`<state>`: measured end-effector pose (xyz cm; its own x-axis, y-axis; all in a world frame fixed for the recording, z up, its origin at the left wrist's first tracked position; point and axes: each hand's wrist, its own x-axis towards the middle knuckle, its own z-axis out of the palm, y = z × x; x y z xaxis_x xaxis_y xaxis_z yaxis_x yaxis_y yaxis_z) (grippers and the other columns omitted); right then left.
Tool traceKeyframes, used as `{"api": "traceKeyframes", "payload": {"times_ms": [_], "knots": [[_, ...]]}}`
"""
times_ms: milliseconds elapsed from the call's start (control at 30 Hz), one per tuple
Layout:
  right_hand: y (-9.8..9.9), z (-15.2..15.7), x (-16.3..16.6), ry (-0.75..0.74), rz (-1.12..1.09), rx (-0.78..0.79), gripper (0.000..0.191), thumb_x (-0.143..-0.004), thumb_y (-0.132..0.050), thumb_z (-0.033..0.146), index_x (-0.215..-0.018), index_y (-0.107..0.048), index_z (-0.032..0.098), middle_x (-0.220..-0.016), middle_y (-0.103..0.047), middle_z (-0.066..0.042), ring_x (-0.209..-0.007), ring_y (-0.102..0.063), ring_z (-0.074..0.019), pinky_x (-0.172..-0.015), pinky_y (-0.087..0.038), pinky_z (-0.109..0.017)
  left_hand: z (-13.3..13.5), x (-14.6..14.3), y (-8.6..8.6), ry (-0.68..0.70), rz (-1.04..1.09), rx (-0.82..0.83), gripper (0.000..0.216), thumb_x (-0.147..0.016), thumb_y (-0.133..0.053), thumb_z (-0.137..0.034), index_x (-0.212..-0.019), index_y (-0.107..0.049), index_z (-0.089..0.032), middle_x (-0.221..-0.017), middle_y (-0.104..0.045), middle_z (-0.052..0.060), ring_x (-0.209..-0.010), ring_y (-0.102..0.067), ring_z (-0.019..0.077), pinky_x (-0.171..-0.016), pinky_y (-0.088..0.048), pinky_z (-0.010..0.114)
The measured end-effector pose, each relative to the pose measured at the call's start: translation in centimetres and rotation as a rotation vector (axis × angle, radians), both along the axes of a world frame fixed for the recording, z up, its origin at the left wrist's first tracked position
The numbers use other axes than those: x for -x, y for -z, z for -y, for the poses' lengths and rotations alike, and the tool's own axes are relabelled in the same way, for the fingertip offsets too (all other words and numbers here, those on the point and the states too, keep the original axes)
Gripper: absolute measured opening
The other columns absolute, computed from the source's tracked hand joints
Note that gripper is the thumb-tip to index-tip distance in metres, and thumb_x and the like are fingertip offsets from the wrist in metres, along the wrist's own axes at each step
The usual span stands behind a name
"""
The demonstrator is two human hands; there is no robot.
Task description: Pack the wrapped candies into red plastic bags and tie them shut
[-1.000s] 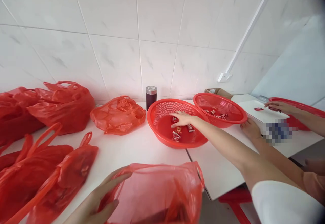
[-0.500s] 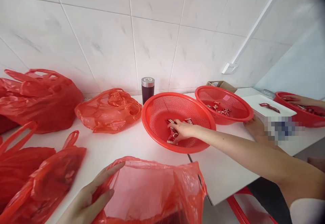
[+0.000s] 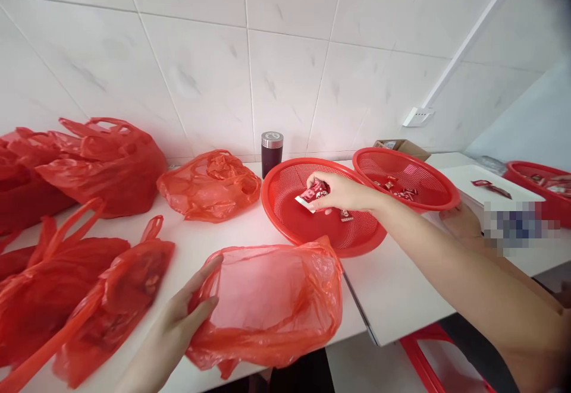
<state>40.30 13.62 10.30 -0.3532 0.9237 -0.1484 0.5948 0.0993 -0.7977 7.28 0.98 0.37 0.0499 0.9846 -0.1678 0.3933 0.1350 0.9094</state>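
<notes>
Right hand (image 3: 339,191) clutching red packets (image 3: 317,191), arm (image 3: 428,247) outstretched

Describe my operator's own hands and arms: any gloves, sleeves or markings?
The left hand and right hand are bare, with no glove, ring or watch visible. The right forearm is uncovered. No sleeve or cable shows on either arm as far as the view reaches.

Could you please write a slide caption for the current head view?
The left hand holds a red plastic bag open while the right hand grips red packets over a red basket.
</notes>
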Motion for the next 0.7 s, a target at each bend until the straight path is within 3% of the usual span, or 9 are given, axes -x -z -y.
{"api": "traceKeyframes", "payload": {"times_ms": [67,133,233,333,433,567,700], "knots": [[-1.7,2.8,2.3,-0.085,-0.146,0.041,0.034,-0.069,-0.073,0.032,-0.094,-0.05,0.025,-0.083,-0.064,0.003,-0.066,-0.063,-0.0142,-0.055,-0.05,-0.024,-0.3,-0.5,0.1,0.023,0.027,0.002,0.064,-0.083,-0.057,-0.044,-0.144,-0.044,-0.028,-0.152,-0.04,0.002,-0.144,-0.027,0.0262,-0.119,-0.015,0.047],[-1.8,5.4,4.8,-0.197,-0.165,0.083,0.035,-0.07,-0.073,0.035,-0.095,-0.05,0.025,-0.081,-0.063,0.004,-0.064,-0.061,-0.0126,-0.054,-0.048,-0.023,-0.4,-1.0,0.2,0.054,0.067,-0.007,0.066,-0.084,-0.056,-0.041,-0.146,-0.04,-0.025,-0.155,-0.034,0.004,-0.145,-0.023,0.0248,-0.119,-0.013,0.045],[0.8,7.9,7.6,-0.293,0.019,0.041,0.037,-0.069,-0.074,0.043,-0.092,-0.053,0.025,-0.085,-0.061,0.003,-0.068,-0.057,-0.013,-0.055,-0.044,-0.023,-0.3,-1.4,0.2,0.097,0.135,-0.004,0.068,-0.084,-0.055,-0.036,-0.148,-0.036,-0.023,-0.157,-0.03,0.005,-0.145,-0.024,0.0244,-0.119,-0.015,0.044],[4.1,8.5,8.6,-0.29,0.211,-0.028,0.039,-0.065,-0.076,0.048,-0.087,-0.055,0.024,-0.092,-0.059,0.0,-0.072,-0.056,-0.0151,-0.055,-0.04,-0.024,0.0,-1.5,0.1,0.11,0.135,0.009,0.07,-0.083,-0.054,-0.031,-0.149,-0.033,-0.022,-0.157,-0.03,0.005,-0.144,-0.025,0.024,-0.119,-0.016,0.043],[5.7,8.0,8.4,-0.315,0.234,-0.036,0.03,-0.069,-0.073,0.034,-0.094,-0.059,0.025,-0.099,-0.06,-0.001,-0.077,-0.057,-0.0164,-0.061,-0.042,-0.026,0.3,-1.3,0.1,0.11,0.074,-0.026,0.07,-0.081,-0.052,-0.025,-0.149,-0.034,-0.02,-0.157,-0.031,0.006,-0.145,-0.022,0.0229,-0.119,-0.011,0.042],[5.0,7.9,7.8,-0.35,0.244,-0.029,0.027,-0.082,-0.052,0.014,-0.106,-0.059,0.026,-0.11,-0.062,-0.002,-0.089,-0.061,-0.0178,-0.076,-0.047,-0.031,0.5,-1.1,0.6,0.117,0.023,-0.079,0.072,-0.078,-0.05,-0.021,-0.148,-0.035,-0.018,-0.156,-0.033,0.006,-0.145,-0.023,0.0242,-0.119,-0.012,0.043],[3.1,8.3,7.3,-0.427,0.215,-0.005,0.039,-0.089,-0.052,0.023,-0.127,-0.054,0.03,-0.132,-0.056,-0.004,-0.117,-0.055,-0.0226,-0.096,-0.044,-0.038,0.9,-0.7,1.0,0.143,-0.059,-0.121,0.069,-0.08,-0.049,-0.02,-0.148,-0.035,-0.022,-0.156,-0.033,0.004,-0.145,-0.022,0.0237,-0.119,-0.015,0.043]]}}
